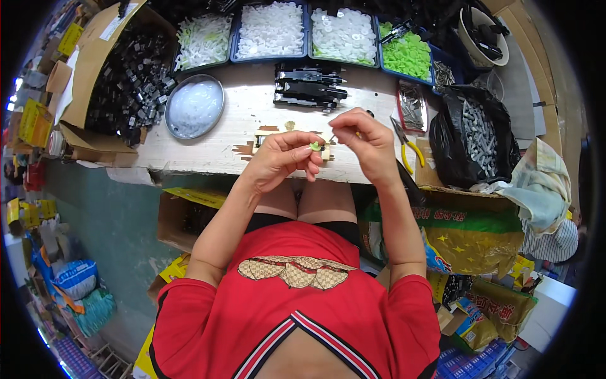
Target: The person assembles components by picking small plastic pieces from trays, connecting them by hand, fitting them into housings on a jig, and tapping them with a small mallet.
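Between thumb and forefinger, my left hand pinches a small light-green plastic part. To its right, my right hand has thumb and forefinger pressed together around something tiny and thin, perhaps a pin, too small to name. The hands are close but apart. Beneath them on the bench lies a small pale wooden block or jig, mostly hidden by my left hand. Beyond the hands sits a stack of black assembled parts with metal tips. Yellow-handled pliers lie right of my right hand.
Blue trays of white parts and green parts line the bench's back. A round metal dish and a carton of black pieces stand left. At right are a red-rimmed box of pins and a black bag of metal pieces.
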Available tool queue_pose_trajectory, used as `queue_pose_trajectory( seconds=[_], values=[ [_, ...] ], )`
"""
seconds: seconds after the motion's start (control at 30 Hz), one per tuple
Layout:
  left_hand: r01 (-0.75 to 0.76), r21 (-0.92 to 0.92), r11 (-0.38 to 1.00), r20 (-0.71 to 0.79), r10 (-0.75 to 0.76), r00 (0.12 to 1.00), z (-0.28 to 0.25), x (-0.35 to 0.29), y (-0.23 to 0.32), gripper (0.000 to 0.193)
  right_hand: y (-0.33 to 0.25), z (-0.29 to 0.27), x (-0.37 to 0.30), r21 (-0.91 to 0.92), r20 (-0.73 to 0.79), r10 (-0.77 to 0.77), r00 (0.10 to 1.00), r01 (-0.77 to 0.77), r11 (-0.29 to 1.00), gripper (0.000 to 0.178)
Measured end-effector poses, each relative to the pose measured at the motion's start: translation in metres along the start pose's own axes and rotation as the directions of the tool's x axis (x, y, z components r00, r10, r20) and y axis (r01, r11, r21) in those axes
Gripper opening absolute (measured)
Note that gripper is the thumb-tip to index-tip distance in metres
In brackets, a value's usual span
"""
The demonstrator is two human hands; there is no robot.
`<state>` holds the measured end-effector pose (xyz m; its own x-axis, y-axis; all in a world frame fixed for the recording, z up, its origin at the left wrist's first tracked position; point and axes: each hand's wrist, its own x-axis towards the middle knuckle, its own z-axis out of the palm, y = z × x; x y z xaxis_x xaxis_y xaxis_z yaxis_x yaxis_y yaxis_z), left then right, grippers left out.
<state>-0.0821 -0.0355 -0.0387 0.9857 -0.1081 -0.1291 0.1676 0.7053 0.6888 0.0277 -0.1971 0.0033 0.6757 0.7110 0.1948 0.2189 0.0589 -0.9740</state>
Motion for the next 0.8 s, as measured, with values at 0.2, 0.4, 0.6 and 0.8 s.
queue_pose_trajectory(
  seconds=[0.2, 0.4, 0.6, 0.8],
  values=[
    [-0.001, -0.033, 0.999, -0.034, 0.000, 0.999, 0.000, -0.011, -0.003, 0.026, 0.002, 0.018, 0.002, -0.022, 0.029, -0.041, 0.999, 0.041, 0.999, 0.011],
    [-0.013, -0.023, 1.000, -0.051, 0.011, 0.999, -0.002, -0.016, -0.002, 0.023, -0.001, 0.024, 0.004, -0.083, 0.073, -0.035, 0.997, 0.041, 0.996, 0.010],
    [-0.030, -0.026, 0.999, -0.042, 0.029, 0.999, -0.005, -0.019, -0.004, 0.022, -0.001, 0.025, 0.005, -0.105, 0.112, -0.025, 0.993, 0.037, 0.994, 0.008],
    [-0.040, -0.001, 0.999, -0.064, 0.039, 0.997, -0.006, -0.025, -0.008, 0.021, 0.002, 0.031, 0.000, -0.091, 0.089, -0.027, 0.996, 0.035, 0.995, 0.008]
  ],
)
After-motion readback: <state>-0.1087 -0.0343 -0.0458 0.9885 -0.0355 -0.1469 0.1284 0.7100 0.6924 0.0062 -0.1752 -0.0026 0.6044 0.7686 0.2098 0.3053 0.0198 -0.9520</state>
